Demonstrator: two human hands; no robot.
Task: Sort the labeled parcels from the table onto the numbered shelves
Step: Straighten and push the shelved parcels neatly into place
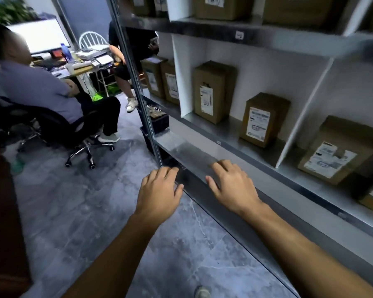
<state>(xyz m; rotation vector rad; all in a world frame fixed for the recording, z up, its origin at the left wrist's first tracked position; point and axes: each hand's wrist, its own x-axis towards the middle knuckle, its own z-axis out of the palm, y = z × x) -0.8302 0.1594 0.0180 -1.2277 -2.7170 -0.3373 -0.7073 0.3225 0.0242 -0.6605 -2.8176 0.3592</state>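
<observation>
Both grips loosely spread, left hand [159,191] and right hand [232,187] empty; parcels [215,82] upright, labels [206,101] seemingly outward

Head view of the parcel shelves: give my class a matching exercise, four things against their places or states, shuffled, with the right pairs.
Things
1. left hand
2. right hand
3. blue plastic bottle
4. brown cardboard parcel with a crumpled white label

Places or states
a. on the cluttered desk
b. open, over the grey floor
c. right of the white divider
d. open, over the front edge of the metal shelf

Pairs: 1-b, 2-d, 3-a, 4-c.
</observation>
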